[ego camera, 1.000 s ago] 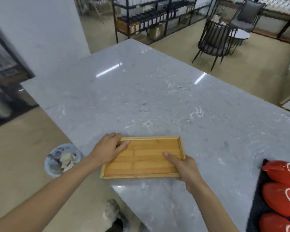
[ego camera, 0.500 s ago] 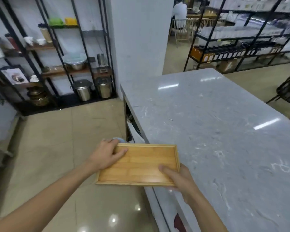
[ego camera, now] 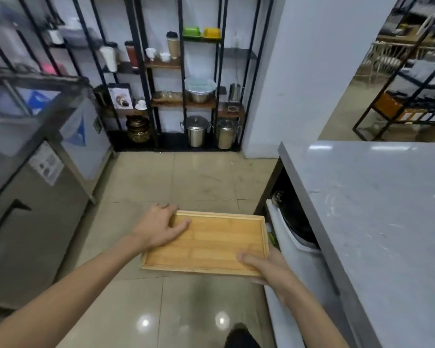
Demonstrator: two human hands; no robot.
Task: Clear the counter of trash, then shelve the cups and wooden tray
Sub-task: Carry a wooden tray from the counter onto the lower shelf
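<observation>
While both hands (ego camera: 158,228) (ego camera: 266,266) grip its ends, the wooden tray (ego camera: 211,243) sits level between them.

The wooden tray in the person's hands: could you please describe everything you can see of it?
The wooden tray is a shallow rectangle of light, bamboo-like strips with a low raised rim, and it is empty. It is held roughly level in the air above the tiled floor, beside the grey counter. The left hand grips its far left corner, thumb inside the rim; the right hand holds the near right corner.
</observation>
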